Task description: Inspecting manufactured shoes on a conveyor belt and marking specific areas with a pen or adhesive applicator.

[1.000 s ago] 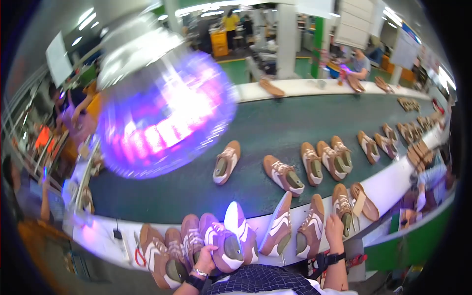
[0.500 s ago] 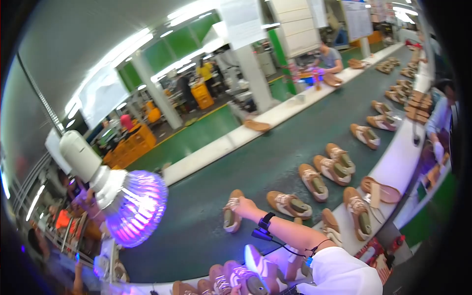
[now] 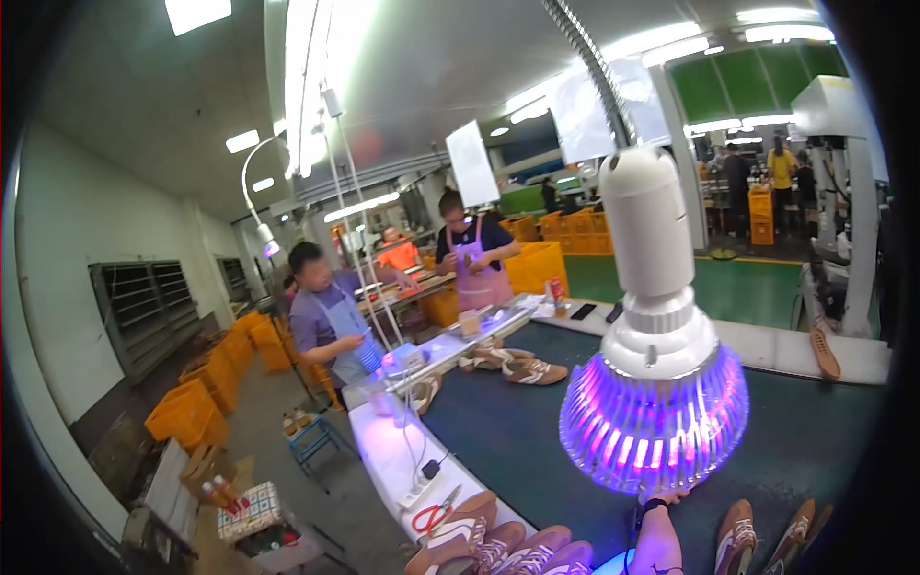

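Our right wrist, wearing a dark band, point(image 3: 659, 537) reaches up behind the glowing purple lamp point(image 3: 654, 422); the fingers are hidden, so we cannot tell their grip. Tan shoes point(image 3: 498, 546) line the worktop point(image 3: 383, 460).

shoe factory, seemingly | conveyor belt point(image 3: 498, 431) | sneakers point(image 3: 533, 371) | yellow crates point(image 3: 188, 414)

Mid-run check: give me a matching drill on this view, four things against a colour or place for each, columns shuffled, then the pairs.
Things:
1. lamp
2. crates
3. scissors
4. conveyor belt

Descriptions:
A. red-handled, on the white ledge near the shoes at the lower edge
B. dark green, carrying tan shoes
C. white body, glowing purple, hanging close to the camera
D. orange-yellow, on the floor by the left wall

Pairs: 1-C, 2-D, 3-A, 4-B
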{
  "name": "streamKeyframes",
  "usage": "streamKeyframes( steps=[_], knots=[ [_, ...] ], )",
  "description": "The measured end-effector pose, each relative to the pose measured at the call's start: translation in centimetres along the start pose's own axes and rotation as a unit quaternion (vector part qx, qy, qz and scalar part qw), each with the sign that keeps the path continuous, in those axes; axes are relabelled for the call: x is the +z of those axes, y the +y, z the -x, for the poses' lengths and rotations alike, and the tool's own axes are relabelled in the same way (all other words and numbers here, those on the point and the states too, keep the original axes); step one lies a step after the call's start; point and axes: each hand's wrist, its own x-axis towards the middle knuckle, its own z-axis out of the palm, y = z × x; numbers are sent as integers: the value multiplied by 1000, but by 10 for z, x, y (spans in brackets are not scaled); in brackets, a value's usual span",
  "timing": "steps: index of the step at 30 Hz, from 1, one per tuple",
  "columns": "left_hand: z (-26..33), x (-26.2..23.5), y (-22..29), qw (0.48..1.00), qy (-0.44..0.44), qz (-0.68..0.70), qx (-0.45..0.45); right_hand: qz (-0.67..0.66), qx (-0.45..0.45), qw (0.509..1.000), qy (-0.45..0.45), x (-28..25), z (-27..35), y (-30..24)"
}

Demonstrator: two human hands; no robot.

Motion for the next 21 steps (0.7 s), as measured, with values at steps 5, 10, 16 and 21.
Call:
streamKeyframes(
  steps=[5, 10, 16, 21],
  knots=[
    [-19, 7, -54, 997, -16, -6, -78, -81, 12, 996, -35, 5, -36, 45],
    [-28, 7, -75, 989, -60, -36, -127, -250, 5, 959, -134, -27, -45, 55],
    [-25, 11, -69, 975, -103, -114, -160, -306, 110, 876, -356, -141, 17, -21],
    [-12, 20, -40, 963, -156, -198, -91, -383, 27, 856, -346, -216, 111, -76]
  ],
)
